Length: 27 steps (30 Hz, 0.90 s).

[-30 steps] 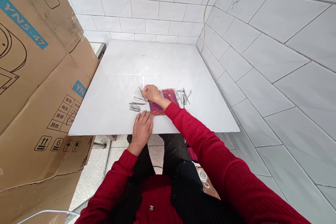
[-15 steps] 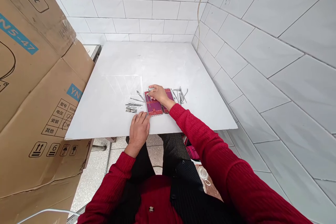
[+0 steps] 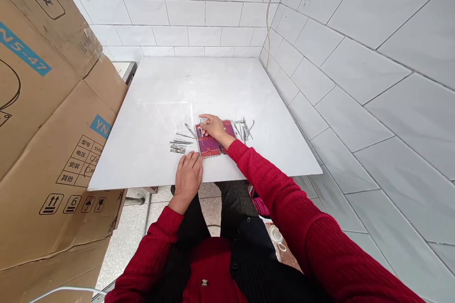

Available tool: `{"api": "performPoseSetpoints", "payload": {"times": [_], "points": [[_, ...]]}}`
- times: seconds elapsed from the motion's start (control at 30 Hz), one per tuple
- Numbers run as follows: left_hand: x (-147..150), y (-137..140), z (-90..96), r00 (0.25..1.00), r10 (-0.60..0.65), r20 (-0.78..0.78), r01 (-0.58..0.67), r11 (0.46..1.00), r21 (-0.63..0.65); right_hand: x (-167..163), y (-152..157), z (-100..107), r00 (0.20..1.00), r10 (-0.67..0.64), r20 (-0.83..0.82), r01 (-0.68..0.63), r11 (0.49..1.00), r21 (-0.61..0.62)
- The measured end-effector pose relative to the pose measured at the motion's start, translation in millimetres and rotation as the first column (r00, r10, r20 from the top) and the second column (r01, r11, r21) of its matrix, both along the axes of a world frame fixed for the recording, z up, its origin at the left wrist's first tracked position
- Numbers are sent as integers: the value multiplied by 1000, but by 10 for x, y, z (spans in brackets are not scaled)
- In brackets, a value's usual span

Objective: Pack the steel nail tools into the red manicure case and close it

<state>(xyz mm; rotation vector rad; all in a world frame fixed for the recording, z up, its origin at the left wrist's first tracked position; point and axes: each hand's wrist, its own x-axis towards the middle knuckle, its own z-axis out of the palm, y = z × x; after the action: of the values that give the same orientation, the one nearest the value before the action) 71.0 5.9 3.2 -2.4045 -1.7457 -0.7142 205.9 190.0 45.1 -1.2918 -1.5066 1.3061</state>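
Note:
An open manicure case (image 3: 209, 147) with a purple and red lining lies near the front of the white table (image 3: 227, 85). Over its upper left part, my right hand (image 3: 213, 127) is closed in a pinch; a thin silvery piece seems to be at the fingertips, too small to name. My left hand (image 3: 189, 173) rests flat at the table's front edge, fingers stretched out, by the case's lower left corner. Left of the case lie nail clippers (image 3: 177, 148) and several slim metal tools (image 3: 181, 141). More metal tools, with a larger clipper (image 3: 245, 131), lie to its right.
A tall cardboard box (image 3: 71, 118) stands along the table's left side. A tiled wall (image 3: 355, 66) closes off the right, with another behind the table. A cable (image 3: 269, 23) hangs in the back corner.
My right hand has shifted very slightly to the left over the case, still pinched. My left hand stays in place.

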Motion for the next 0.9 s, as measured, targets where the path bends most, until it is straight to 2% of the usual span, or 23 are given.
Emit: {"api": "performPoseSetpoints", "payload": {"times": [0.3,0.53,0.6,0.7,0.8,0.9], "points": [[8,5,0,1000,1,-6,-1,1000,5,19,-16,16,1000,11,9,-10,999,-32],[-3,8,3,1000,-6,-3,6,1000,-7,26,-6,120,996,-82,-19,83,996,20],[-4,9,2,1000,-9,-3,9,1000,-6,24,11,128,991,-114,-75,112,993,-30],[-2,10,0,1000,-8,-12,8,1000,7,32,18,136,960,-163,-226,121,975,-187],[4,8,-1,1000,-7,-25,7,1000,19,57,-4,153,916,-196,-351,80,944,-319],[7,4,-2,999,-5,-33,6,1000,31,72,-35,173,901,-174,-396,20,931,-364]]}}
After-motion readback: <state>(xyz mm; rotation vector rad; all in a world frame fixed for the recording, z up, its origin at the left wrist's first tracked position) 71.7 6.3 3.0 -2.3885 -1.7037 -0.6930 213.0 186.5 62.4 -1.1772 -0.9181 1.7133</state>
